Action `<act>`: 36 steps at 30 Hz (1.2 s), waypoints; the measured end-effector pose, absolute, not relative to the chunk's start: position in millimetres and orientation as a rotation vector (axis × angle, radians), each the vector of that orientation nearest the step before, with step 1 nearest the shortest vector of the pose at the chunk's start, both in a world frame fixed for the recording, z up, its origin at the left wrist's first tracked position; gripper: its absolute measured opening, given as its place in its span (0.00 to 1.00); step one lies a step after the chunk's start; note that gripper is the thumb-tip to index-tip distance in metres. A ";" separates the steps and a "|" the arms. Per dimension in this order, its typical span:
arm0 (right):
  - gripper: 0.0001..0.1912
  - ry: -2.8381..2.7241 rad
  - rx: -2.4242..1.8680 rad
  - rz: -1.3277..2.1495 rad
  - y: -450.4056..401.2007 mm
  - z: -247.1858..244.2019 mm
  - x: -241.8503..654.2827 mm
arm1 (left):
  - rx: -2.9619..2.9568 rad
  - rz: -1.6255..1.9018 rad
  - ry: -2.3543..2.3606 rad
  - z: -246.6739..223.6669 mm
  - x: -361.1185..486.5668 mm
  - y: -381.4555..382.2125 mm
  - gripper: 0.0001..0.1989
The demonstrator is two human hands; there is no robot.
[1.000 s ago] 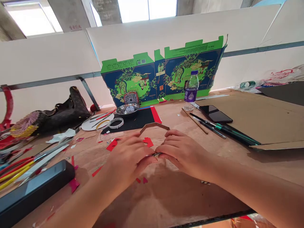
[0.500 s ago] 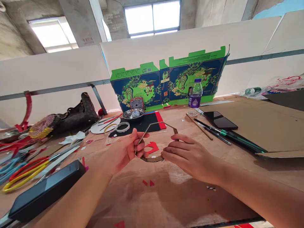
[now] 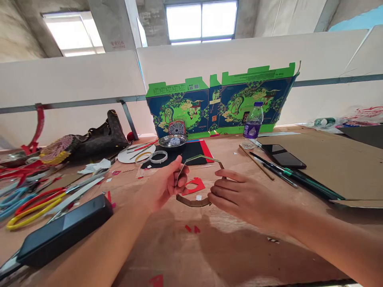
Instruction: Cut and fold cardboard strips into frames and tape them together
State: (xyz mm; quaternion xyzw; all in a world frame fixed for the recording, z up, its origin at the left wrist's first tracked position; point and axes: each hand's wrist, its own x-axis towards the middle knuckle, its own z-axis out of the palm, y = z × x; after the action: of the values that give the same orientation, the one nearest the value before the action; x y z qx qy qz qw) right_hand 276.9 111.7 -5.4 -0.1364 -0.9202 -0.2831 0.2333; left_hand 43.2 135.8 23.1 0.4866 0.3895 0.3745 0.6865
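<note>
A thin brown strip [image 3: 194,202], bent at several corners into a ring, is held a little above the wooden table. My left hand [image 3: 167,181] pinches its left side between thumb and fingers. On the right side, the fingers of my right hand [image 3: 236,191] are closed on the strip and hide part of it. Behind the ring lies a red paper piece with a cut-out hole [image 3: 200,185], with a small white scrap [image 3: 198,197] close by. Small red scraps [image 3: 196,229] rest nearer to me.
Scissors [image 3: 32,211] and a black case [image 3: 66,229] lie left. Tape rolls [image 3: 158,157] and a metal bowl [image 3: 172,141] sit behind my left hand. A bottle [image 3: 253,121], phone [image 3: 283,156], pens [image 3: 275,169] and cardboard [image 3: 332,159] are on the right.
The view has shifted slightly, so the scene sits further right. The ring has tilted a little in my hands, and its upper part now shows a more greenish, shiny face.
</note>
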 end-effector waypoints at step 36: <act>0.11 -2.337 -0.502 -0.215 130.8 -30.7 294.1 | 1.483 0.672 1.026 12.9 45.1 134.7 0.19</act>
State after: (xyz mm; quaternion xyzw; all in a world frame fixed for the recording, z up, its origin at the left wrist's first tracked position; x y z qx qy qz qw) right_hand 294.1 130.8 -30.7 -0.1948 -0.9075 -0.0834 0.3626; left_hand 45.1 134.7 12.9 0.6321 0.4375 0.2865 0.5718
